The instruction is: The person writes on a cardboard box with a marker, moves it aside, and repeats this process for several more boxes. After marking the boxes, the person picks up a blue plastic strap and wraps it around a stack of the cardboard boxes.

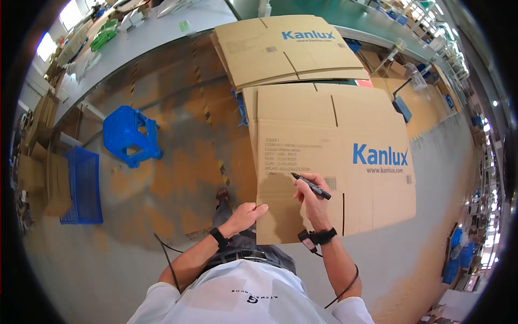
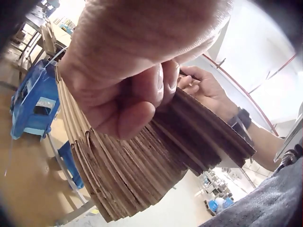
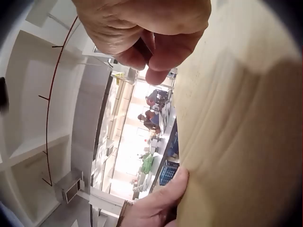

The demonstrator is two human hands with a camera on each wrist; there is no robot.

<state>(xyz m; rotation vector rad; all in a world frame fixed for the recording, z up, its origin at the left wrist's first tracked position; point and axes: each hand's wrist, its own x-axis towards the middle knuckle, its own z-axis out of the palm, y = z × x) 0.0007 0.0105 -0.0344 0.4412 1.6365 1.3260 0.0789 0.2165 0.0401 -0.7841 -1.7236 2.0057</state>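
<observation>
A flattened cardboard box (image 1: 299, 121) printed "Kanlux" tops a stack in front of the person. The left hand (image 1: 243, 218) grips its near left edge, thumb on top. In the left wrist view, that hand (image 2: 123, 61) has curled fingers at the layered cardboard edges (image 2: 128, 175). The right hand (image 1: 310, 205) pinches a black marker (image 1: 322, 193) like a pen, its tip just beneath the printed lines (image 1: 286, 156) near the last row. Seen from the right wrist, the right hand (image 3: 147, 38) hovers by the cardboard face (image 3: 222, 142), and the left thumb (image 3: 175, 187) lies at its edge.
Behind lies a second stack of flattened boxes (image 1: 243, 56). A blue stool (image 1: 116, 129) and a blue crate (image 1: 93, 189) stand on the floor to the left. A long grey workbench (image 1: 156, 35) runs along the far left, and a green-topped table (image 1: 345, 19) stands at the back.
</observation>
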